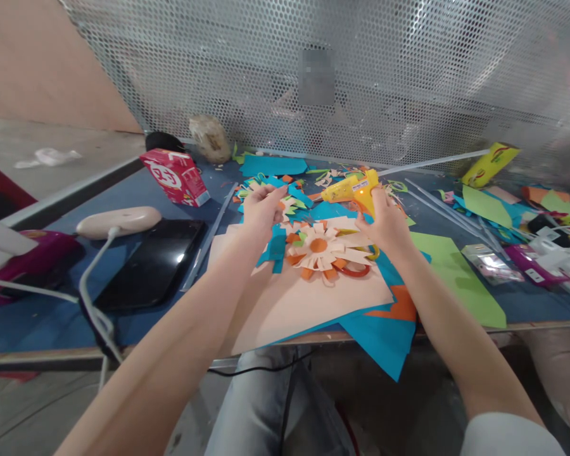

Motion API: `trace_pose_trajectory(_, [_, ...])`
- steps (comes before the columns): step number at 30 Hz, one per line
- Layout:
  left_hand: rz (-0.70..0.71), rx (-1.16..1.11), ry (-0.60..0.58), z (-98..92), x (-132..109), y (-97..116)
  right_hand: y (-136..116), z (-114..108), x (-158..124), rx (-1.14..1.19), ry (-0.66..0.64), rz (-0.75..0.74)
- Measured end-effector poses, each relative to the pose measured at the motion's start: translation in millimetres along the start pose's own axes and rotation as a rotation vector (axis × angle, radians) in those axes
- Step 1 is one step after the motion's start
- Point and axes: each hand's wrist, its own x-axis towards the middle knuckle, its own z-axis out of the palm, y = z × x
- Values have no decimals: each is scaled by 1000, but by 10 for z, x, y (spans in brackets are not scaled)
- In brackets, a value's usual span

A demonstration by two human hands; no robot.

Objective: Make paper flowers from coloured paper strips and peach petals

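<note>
My right hand (386,218) is wrapped round the handle of a yellow hot glue gun (349,189). Its nozzle points left, and a long clear glue stick (432,163) extends from its back. To the left, my left hand (265,206) is raised with the fingers pinched near the nozzle; whatever they hold is too small to make out. Below and between the hands lies a paper flower (319,245) with pale peach petals and an orange centre, over orange strips. Scissors with a red handle (354,271) are partly hidden under it. More paper flowers (297,204) lie behind my left hand.
Peach sheets (285,316), blue sheets (384,345) and a green sheet (451,272) overlap at the table's front edge. On the left are a black phone (154,266), a white corded device (118,220) and a red box (175,177). Perforated metal (247,76) stands behind.
</note>
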Motion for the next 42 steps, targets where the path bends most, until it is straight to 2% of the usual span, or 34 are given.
trace_pose_trajectory(11, [-11, 2, -20, -7, 1, -1, -12, 3, -7, -5, -19, 15])
trace_pose_trajectory(24, [-40, 18, -29, 6, -37, 22, 4, -1, -9, 32, 26, 22])
trace_pose_trajectory(38, [-47, 12, -62, 21, -53, 28, -7, -7, -5, 40, -1, 84])
trace_pose_trajectory(42, [-60, 33, -73, 26, -61, 32, 10, 14, -4, 67, 33, 86])
